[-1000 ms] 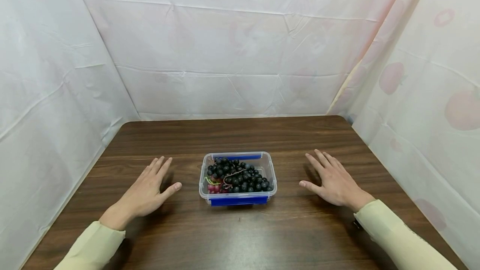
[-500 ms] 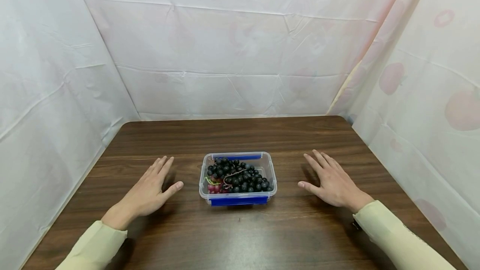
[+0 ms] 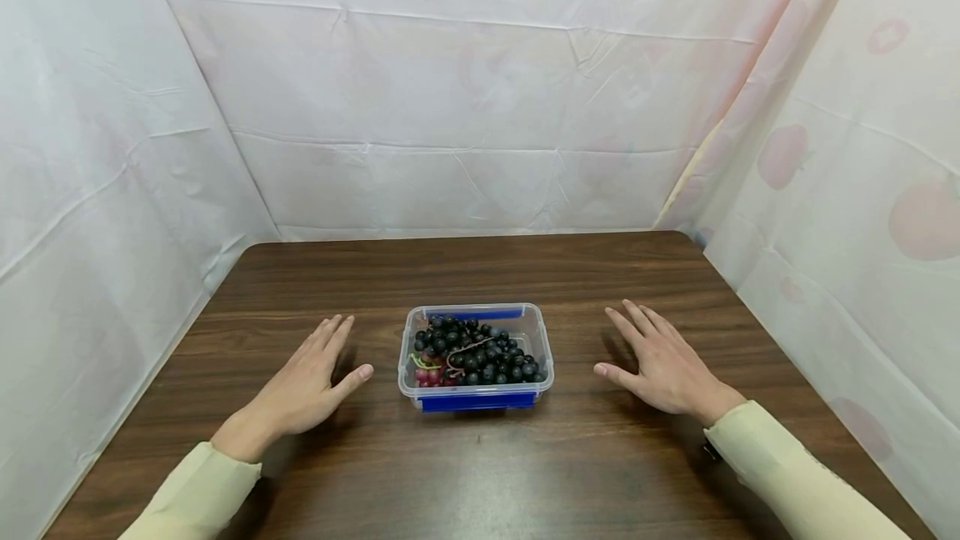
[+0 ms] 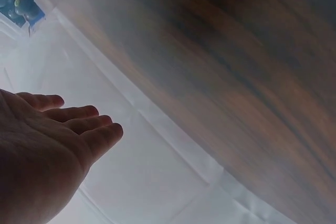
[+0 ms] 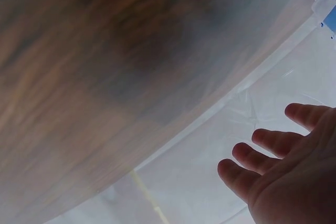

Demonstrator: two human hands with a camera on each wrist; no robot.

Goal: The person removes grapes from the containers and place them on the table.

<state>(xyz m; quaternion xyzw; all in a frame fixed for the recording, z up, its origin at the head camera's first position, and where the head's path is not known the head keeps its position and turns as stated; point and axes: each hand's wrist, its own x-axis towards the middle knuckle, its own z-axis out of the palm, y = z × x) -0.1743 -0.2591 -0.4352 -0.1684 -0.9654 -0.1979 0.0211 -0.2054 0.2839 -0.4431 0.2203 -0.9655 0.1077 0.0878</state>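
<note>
In the head view we see a clear plastic food container (image 3: 480, 390), a little below the centre of the frame, flat on the wood-grain counter (image 3: 480, 482). Inside are black grapes (image 3: 487, 361) and, at its lower left, some red grapes (image 3: 427, 376); whether a clear lid covers them, we cannot tell. The left hand (image 3: 303, 382) is to its left and the right hand (image 3: 667, 365) to its right, both near but not touching. All the fingers are extended and hold nothing.

We judge the container rather light, with stiff, perhaps slippery walls, while the grapes are probably soft and easily bruised. We would take it by its two short sides and keep it level. Its long axis runs left to right; one long side, with a blue locking flap (image 3: 480, 402), faces the bottom of the frame.
</note>
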